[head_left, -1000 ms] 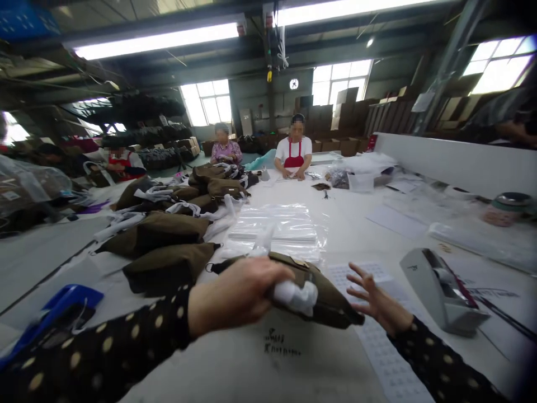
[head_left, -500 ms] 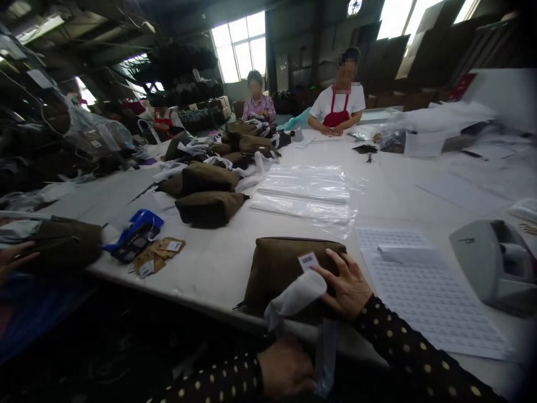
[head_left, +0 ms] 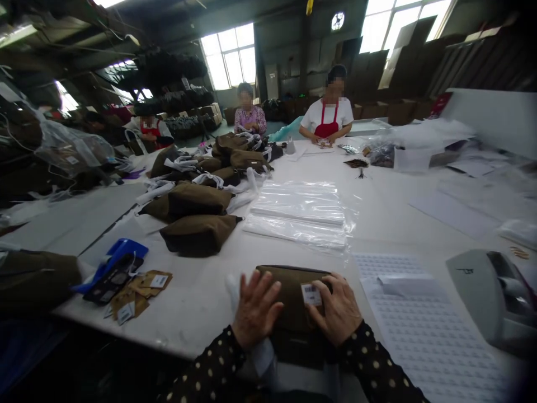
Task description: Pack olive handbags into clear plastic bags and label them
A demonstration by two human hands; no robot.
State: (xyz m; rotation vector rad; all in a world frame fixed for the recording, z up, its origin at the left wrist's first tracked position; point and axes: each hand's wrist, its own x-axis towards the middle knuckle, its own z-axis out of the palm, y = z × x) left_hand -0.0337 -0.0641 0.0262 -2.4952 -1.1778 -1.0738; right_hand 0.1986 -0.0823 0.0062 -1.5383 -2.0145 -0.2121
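An olive-brown zip pouch (head_left: 289, 313) lies at the table's near edge in front of me. My left hand (head_left: 257, 308) is open over the pouch's left end, fingers spread. A white wrapped strap (head_left: 263, 358) passes beneath that hand and hangs down toward the edge. On the pouch's right side, my right hand (head_left: 335, 310) is curled, thumb and forefinger at the edge of a tag (head_left: 311, 294) with a barcode label. The tag lies against the pouch front.
Clear plastic bags (head_left: 297, 215) lie beyond the pouch. More pouches (head_left: 201, 232) are heaped to the left, near a blue tool (head_left: 113, 263) and brown tags (head_left: 140, 291). A label sheet (head_left: 419, 319) and a grey machine (head_left: 489, 302) stand right. Co-workers (head_left: 327, 115) are across the table.
My left hand has risen from below the table edge onto the pouch's left end and let go of the white strap. My right hand stays at the tag. The view has shifted.
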